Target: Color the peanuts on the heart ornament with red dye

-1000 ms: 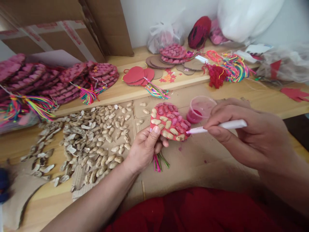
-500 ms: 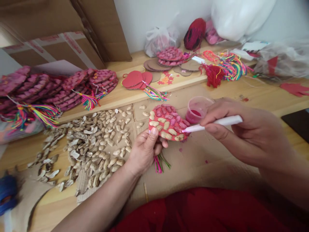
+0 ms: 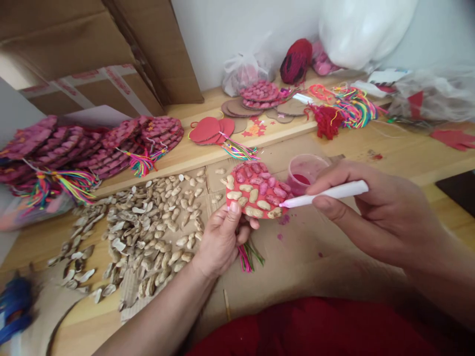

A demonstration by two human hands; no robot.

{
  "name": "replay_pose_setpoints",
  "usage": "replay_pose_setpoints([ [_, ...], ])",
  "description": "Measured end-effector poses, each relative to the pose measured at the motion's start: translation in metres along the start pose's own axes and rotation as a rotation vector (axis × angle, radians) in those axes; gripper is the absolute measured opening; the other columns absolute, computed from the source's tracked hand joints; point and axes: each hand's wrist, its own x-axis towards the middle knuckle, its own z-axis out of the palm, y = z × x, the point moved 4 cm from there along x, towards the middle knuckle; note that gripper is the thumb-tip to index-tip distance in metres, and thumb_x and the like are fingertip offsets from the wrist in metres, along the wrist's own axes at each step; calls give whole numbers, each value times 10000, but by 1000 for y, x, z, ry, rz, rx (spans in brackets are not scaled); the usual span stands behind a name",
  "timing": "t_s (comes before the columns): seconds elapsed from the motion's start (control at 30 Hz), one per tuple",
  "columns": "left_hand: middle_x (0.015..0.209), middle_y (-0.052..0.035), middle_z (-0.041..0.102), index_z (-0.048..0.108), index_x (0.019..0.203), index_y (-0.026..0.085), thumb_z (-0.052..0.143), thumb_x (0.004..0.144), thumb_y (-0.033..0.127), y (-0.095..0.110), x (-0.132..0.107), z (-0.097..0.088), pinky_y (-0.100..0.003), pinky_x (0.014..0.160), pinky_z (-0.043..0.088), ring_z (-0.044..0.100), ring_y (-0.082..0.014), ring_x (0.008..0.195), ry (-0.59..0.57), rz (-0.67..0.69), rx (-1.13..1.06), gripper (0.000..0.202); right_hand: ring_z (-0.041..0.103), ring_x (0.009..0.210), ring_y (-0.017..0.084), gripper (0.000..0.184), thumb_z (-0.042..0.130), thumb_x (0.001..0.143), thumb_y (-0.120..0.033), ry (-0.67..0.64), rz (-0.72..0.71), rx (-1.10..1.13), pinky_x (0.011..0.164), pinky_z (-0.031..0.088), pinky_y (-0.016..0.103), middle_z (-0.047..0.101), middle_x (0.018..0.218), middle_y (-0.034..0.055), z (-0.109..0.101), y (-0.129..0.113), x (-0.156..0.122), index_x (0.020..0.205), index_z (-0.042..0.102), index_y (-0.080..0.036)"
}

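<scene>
In the head view, our left hand (image 3: 218, 242) pinches the red disc (image 3: 237, 183) at its near left edge, thumb on top and fingers bent below. Our right hand (image 3: 374, 217) has its thumb and pointing finger closed on a thin white stick (image 3: 326, 195). The disc is held up over the cardboard sheet (image 3: 289, 277), and it lies to the left of our right fingers. The stick's long way runs left and a bit down, from our right hand to the disc, and its pink tip is at the disc's near right edge. There it is next to a pink peanut (image 3: 273, 200) and a plain peanut (image 3: 275, 212); we cannot tell if it touches one. Our left hand is the nearer one, since it has hold of the disc; on the other side only the stick gets there. More pink peanuts sit by the disc's far and right edges, and plain ones by its near and left edges. A see-through cup (image 3: 311, 168) with pink liquid (image 3: 301, 179) is just past the disc's right edge, and a tassel (image 3: 250, 258) shows below its near edge.
</scene>
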Motion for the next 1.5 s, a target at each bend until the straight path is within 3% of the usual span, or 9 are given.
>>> replay_pose_setpoints([
  [0.33,682,-28,690,650,832,145,737,860,575,0,1,-1,-208,391,118,276,-27,409,-3,25,-23,439,716,1115,254,121,633,923,-333,45,10,-103,977,540,433,745,1064,0,-1,-2,-1,1043,641,-322],
  [0.47,693,-32,690,658,839,141,742,848,588,2,0,0,-213,397,118,272,-24,411,13,9,-7,455,709,1144,271,171,666,899,-329,74,62,-38,965,553,440,750,1084,14,-5,3,-4,1070,658,-313],
  [0.8,699,-38,691,655,846,138,715,874,584,2,0,1,-212,399,139,300,-29,416,-10,17,4,450,707,1113,225,161,669,903,-277,66,48,39,993,529,388,739,1054,5,-3,-1,-1,1063,660,-298],
  [0.9,692,-37,695,644,824,141,726,862,588,2,0,2,-216,397,143,304,-30,409,-16,29,14,456,712,1057,206,140,674,899,-276,46,7,6,941,533,364,729,985,-5,-2,-1,0,1036,657,-296],
  [1.1,689,-26,690,638,809,146,730,850,599,0,-1,2,-220,401,149,303,-29,404,-13,31,66,464,709,1115,240,196,674,900,-302,76,58,13,996,542,427,742,1146,15,0,3,-2,1095,646,-305],
  [1.3,700,-27,687,646,821,149,722,864,583,-1,-2,1,-214,405,160,317,-33,419,-26,35,73,443,716,1075,240,179,673,890,-270,21,-23,7,981,537,426,737,1051,10,0,0,-1,1061,637,-309],
  [1.5,704,-43,690,653,838,142,740,857,561,3,-2,2,-204,404,145,312,-28,420,-26,7,9,429,709,1081,265,158,666,895,-311,54,39,-11,955,541,446,737,1058,26,-6,1,-2,1052,654,-305],
])
